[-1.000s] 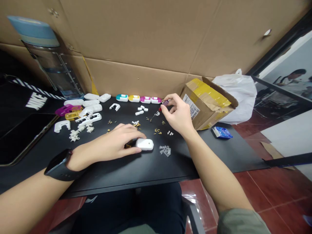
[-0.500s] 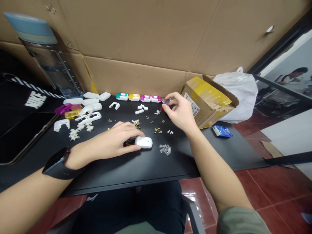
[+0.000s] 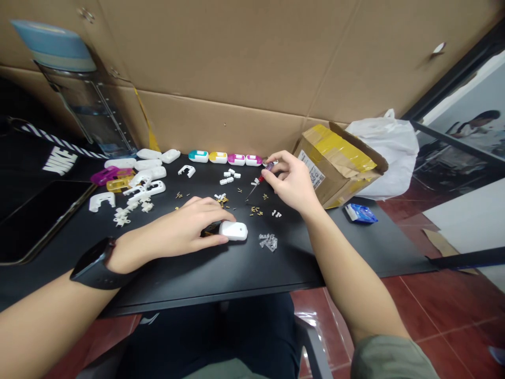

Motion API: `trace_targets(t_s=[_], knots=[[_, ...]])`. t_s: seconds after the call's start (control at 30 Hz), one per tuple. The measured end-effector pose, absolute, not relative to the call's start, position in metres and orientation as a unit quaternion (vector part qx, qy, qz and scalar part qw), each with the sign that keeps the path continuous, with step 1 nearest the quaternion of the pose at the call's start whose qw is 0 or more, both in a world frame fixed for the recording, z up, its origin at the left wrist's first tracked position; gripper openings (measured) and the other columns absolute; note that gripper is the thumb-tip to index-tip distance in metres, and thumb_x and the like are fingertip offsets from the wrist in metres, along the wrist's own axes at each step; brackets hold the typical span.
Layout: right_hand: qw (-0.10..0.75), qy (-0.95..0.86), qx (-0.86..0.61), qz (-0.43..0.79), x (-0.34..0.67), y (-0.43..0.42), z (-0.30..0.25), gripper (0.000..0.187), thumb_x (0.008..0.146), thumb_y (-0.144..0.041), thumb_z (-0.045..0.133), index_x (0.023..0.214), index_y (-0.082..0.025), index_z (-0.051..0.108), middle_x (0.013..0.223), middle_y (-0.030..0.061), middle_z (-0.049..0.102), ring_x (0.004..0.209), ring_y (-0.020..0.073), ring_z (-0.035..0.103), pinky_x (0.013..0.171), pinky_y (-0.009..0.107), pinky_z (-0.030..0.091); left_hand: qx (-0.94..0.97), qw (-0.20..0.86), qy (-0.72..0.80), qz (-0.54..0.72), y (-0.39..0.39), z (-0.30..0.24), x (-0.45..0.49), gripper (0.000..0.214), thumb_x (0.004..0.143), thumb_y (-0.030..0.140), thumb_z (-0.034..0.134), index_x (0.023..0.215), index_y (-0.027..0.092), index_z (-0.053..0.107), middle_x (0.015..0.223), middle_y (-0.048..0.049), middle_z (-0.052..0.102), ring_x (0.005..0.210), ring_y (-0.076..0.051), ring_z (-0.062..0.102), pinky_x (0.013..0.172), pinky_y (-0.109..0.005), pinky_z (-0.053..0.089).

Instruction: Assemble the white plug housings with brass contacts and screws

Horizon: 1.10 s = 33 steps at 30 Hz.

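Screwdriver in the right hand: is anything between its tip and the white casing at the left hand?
Nothing visible blocks the direct line from the screwdriver to the white casing. Small gold pieces lie to its right; the left hand grips the casing's left part.

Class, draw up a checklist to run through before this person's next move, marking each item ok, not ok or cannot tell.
1. White casing steadied: ok, the left hand holds it.
2. Screwdriver in grip: ok, held in the right hand.
3. Screwdriver's tip at the casing: not ok, it is apart from it.
4. Screw on the tip: cannot tell, too small.
5. Clear plastic pieces apart from the casing: ok, they lie to its right.
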State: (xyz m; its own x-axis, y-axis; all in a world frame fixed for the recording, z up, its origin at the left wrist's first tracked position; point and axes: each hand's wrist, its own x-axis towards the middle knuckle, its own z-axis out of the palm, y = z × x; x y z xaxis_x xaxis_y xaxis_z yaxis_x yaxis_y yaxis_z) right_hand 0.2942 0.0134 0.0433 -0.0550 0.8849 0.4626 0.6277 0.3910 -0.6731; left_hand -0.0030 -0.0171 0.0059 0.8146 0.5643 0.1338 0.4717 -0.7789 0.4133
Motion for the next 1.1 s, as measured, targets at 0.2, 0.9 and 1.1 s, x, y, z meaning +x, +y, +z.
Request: trace_targets(t_s=[0.2, 0.9, 1.1], knots=[[0.435, -0.71, -0.53, 0.156, 0.294, 0.012, 0.044, 0.021, 0.09, -0.031, 0.076, 0.108, -0.025, 0.068, 0.083, -0.0011, 0.079, 0.056, 0.0142, 0.062, 0.066, 0.032, 0.05, 0.933, 0.179, 0.284, 0.127, -0.017, 0.004, -0.004, 0.04, 0.112, 0.057, 0.064, 0.141, 0.031, 0.073, 0.142, -0.0056, 0.076, 0.135, -0.03, 0.066, 0.114, -0.041, 0.042], [0.415, -0.777, -0.447, 0.154, 0.272, 0.001, 0.034, 0.021, 0.098, -0.036, 0.074, 0.116, -0.026, 0.067, 0.098, -0.0007, 0.082, 0.055, 0.0117, 0.061, 0.067, 0.03, 0.051, 0.933, 0.181, 0.277, 0.141, -0.016, 0.006, -0.004, 0.041, 0.112, 0.058, 0.062, 0.138, 0.03, 0.075, 0.14, -0.007, 0.079, 0.133, -0.031, 0.07, 0.113, -0.043, 0.046], [0.395, -0.803, -0.426, 0.13, 0.269, -0.001, 0.029, 0.019, 0.099, -0.031, 0.073, 0.116, -0.025, 0.069, 0.099, -0.0013, 0.082, 0.057, 0.0118, 0.066, 0.071, 0.031, 0.052, 0.934, 0.183, 0.275, 0.137, -0.015, 0.004, -0.005, 0.041, 0.112, 0.058, 0.063, 0.14, 0.031, 0.074, 0.14, -0.006, 0.078, 0.133, -0.031, 0.07, 0.114, -0.044, 0.045]])
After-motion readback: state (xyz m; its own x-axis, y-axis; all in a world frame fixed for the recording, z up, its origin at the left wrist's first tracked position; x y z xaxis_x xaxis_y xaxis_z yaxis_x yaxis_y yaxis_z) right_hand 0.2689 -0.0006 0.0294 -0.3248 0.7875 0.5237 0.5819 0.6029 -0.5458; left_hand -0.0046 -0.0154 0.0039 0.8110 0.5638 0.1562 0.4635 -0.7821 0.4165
